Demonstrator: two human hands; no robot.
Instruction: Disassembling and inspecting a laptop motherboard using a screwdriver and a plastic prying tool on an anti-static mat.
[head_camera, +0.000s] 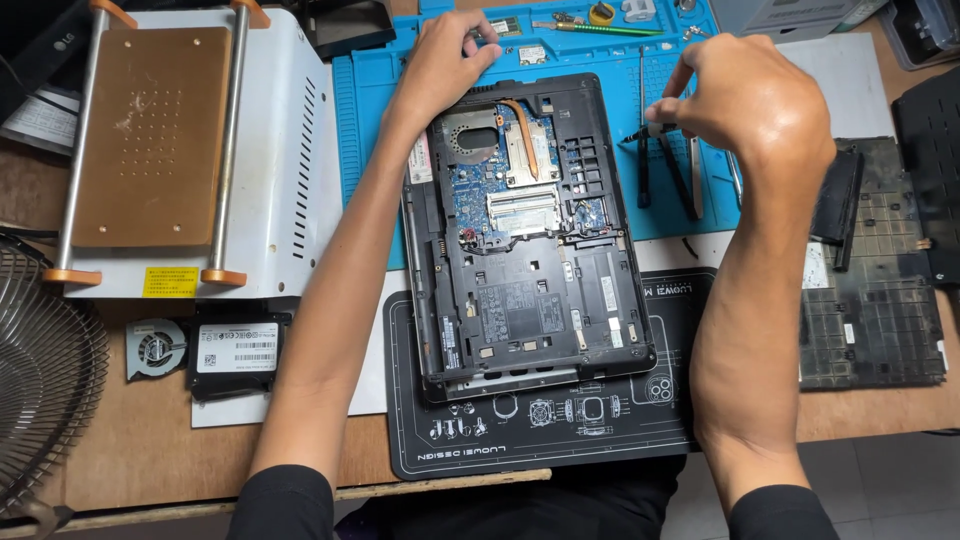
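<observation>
The right hand is curled around a thin screwdriver, pinched between thumb and fingertips, its dark tip pointing left toward the far right edge of the opened laptop. The left hand reaches to the far side, fingers bent down at the laptop's far left corner, where it meets the blue work mat; it seems to be pressing or picking at something small there, but the fingertips hide it, so I cannot tell whether it grips anything.

The laptop lies bottom up in the middle of the desk, its cover off, showing a blue circuit board, a copper heat pipe and a round fan opening. Its near end rests on a black printed mat, its far end on the blue one. Just right of the laptop, under the right hand, black-handled tweezers and pliers lie on the blue mat.

To the far left stands a white machine with a brown plate and two rails. Near it lie a small loose fan and a black hard drive. A wire fan guard shows at the left edge. On the right lies a black laptop cover panel.
</observation>
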